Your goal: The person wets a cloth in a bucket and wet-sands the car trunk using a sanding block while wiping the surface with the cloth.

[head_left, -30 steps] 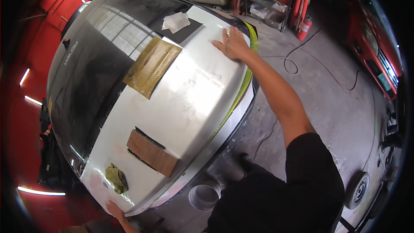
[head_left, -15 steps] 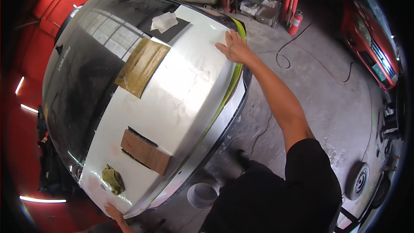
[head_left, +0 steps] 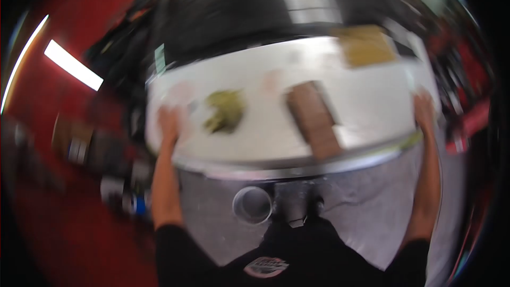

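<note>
A white car trunk lid stretches across in front of me, smeared by motion. My left hand lies on its left end with the fingers forward, near a pinkish patch. On the right end rests my right hand, fingers also outstretched. Both look flat and hold nothing, though blurred. Between them on the lid are a crumpled olive-green cloth and a brown rectangular sheet or pad with a dark edge. A yellow-brown sheet lies farther back, towards the dark rear window.
A round bucket stands on the concrete floor below the bumper, left of my feet. Boxes and other blurred items are at the left. A red fire extinguisher stands at the right.
My view has swung left, bringing the lid square in front of me and both arms fully into view. Both hands remain at opposite ends of the lid.
</note>
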The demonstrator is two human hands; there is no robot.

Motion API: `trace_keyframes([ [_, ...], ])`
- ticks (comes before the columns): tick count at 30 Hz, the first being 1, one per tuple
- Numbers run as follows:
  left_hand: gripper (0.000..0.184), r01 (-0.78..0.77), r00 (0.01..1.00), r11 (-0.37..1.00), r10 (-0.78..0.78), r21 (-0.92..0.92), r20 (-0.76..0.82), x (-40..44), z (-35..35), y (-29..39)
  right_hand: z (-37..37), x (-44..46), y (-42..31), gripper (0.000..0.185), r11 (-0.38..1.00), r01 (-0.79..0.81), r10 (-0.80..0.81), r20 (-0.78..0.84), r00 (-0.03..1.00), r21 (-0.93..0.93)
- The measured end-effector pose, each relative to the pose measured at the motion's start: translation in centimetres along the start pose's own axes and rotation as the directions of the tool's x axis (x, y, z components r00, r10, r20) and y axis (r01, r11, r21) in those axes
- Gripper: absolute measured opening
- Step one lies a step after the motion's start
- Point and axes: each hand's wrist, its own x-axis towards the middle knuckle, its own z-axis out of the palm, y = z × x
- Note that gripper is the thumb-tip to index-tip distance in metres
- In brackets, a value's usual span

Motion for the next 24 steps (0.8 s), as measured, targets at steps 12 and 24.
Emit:
trace_keyframes([
  [12, 0.101, 0.436, 0.894, 0.883, -0.448, -0.174, -0.031, -2.6, -3.8, 3.7, -2.9, -1.2, -6.2, 0.043, 0.984, 0.173, -0.178, -0.312, 0.933, -0.042],
  [24, 0.104, 0.504, 0.864, 0.852, -0.496, -0.144, 0.093, -10.2, -5.5, 3.9, -7.7, -3.3, -9.5, 0.061, 0.905, -0.005, 0.122, -0.247, 0.961, 0.426],
])
